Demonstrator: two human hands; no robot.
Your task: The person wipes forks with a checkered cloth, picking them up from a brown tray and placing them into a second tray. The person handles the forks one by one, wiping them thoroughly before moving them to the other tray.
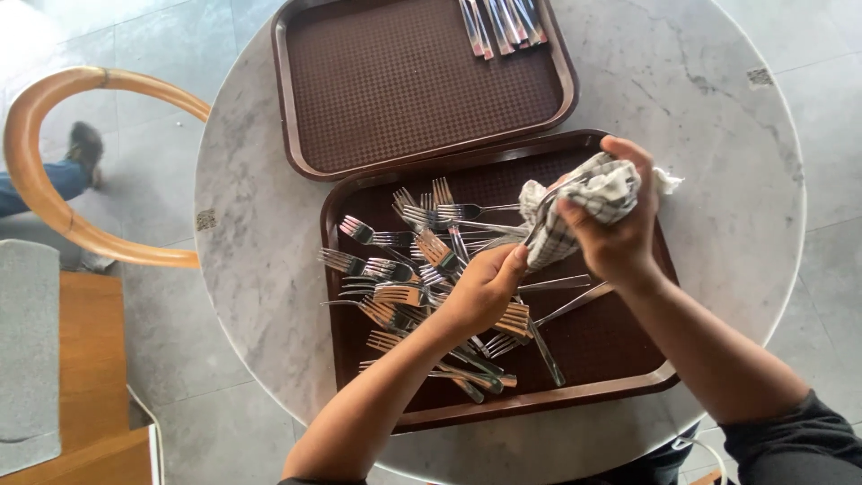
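Observation:
A brown tray on a round marble table holds a heap of several steel forks. My right hand is closed around a checked cloth bunched over one fork, above the tray's far right part. My left hand grips the lower end of that same fork, just below the cloth, over the pile.
A second brown tray lies beyond the first, with several pieces of cutlery at its far right corner. A curved wooden chair back stands left of the table, and another person's shoe is on the tiled floor there.

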